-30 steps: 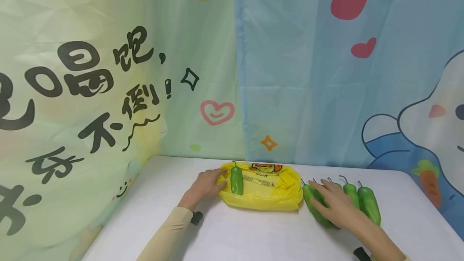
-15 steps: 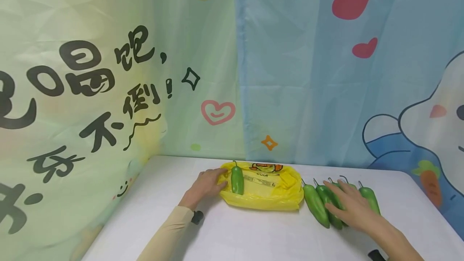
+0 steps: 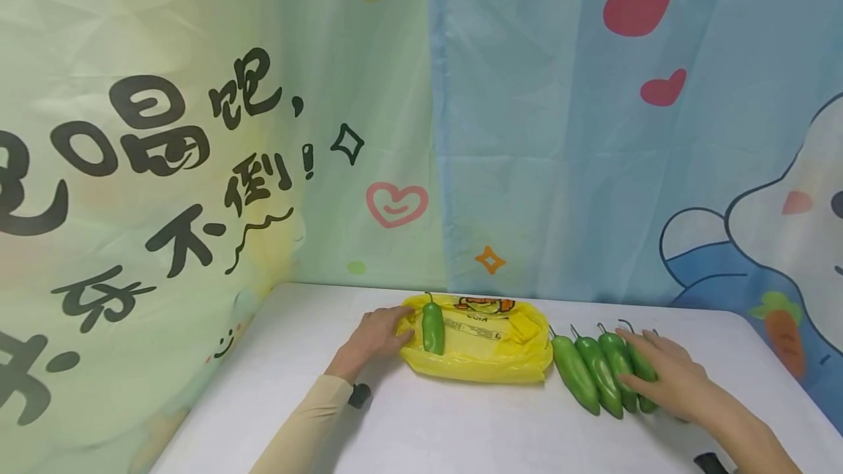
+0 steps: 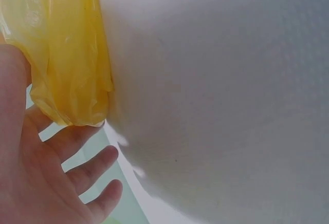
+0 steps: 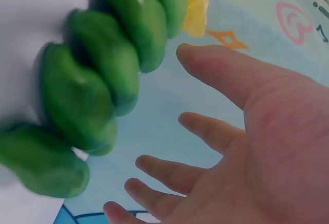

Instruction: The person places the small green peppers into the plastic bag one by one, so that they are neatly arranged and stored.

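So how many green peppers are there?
6 that I see. One pepper lies at the left end of the yellow bag; five more lie in a row right of the bag, the last mostly behind the right hand in the head view. The bag could hide others.

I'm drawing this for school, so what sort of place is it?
Probably a small indoor corner set up for an activity, though I can't be sure: cartoon-printed curtains hang behind a white table, where green peppers lie beside a yellow bag.
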Motion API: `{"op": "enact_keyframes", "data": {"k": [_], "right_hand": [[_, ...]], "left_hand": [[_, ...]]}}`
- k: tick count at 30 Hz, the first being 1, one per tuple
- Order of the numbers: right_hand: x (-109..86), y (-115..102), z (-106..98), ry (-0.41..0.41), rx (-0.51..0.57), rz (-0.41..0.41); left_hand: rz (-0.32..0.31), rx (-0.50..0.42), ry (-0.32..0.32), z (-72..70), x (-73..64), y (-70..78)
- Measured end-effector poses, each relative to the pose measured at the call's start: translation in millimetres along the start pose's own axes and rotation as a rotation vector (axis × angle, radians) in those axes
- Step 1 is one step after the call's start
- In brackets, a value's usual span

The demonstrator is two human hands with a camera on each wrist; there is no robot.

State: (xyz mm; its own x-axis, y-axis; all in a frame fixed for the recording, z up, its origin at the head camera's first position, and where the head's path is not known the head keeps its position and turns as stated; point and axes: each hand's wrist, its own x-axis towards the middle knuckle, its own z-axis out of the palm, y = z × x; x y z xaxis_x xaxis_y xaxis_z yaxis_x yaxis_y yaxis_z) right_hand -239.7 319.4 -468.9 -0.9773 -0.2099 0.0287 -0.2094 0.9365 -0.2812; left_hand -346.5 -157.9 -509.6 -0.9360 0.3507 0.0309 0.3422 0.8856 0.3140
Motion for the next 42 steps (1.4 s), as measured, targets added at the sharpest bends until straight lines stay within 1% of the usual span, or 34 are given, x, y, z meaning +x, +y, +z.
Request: {"op": "enact_keyframes", "data": {"k": [5,9,12,19,27,34,42], "right_hand": [[-0.8,12,1,-0.006,-0.009,0.019],[-0.7,20,3,0.007,0.001,0.013],[-0.5,26,2,-0.002,0.003,0.020],[-0.1,41,-1,-0.057,-0.009,0.065],[1.5,54,3,-0.086,-0.012,0.085],[1.7,60,6,-0.147,0.001,0.100],[3.5,63,10,-0.202,0.033,0.110]], "left_hand": [[0.008,-0.007,0.004,0.7,0.0,-0.3],[0.018,-0.006,0.016,0.1,-0.9,-0.2],[0.018,-0.004,0.018,-0.3,-1.0,-0.1],[0.018,-0.014,0.021,-0.5,-1.0,-0.3],[0.012,0.012,0.019,0.6,-0.9,-1.2],[0.032,0.013,0.033,2.6,-0.1,-3.3],[0.009,0.009,0.016,2.7,0.8,-3.6]]}}
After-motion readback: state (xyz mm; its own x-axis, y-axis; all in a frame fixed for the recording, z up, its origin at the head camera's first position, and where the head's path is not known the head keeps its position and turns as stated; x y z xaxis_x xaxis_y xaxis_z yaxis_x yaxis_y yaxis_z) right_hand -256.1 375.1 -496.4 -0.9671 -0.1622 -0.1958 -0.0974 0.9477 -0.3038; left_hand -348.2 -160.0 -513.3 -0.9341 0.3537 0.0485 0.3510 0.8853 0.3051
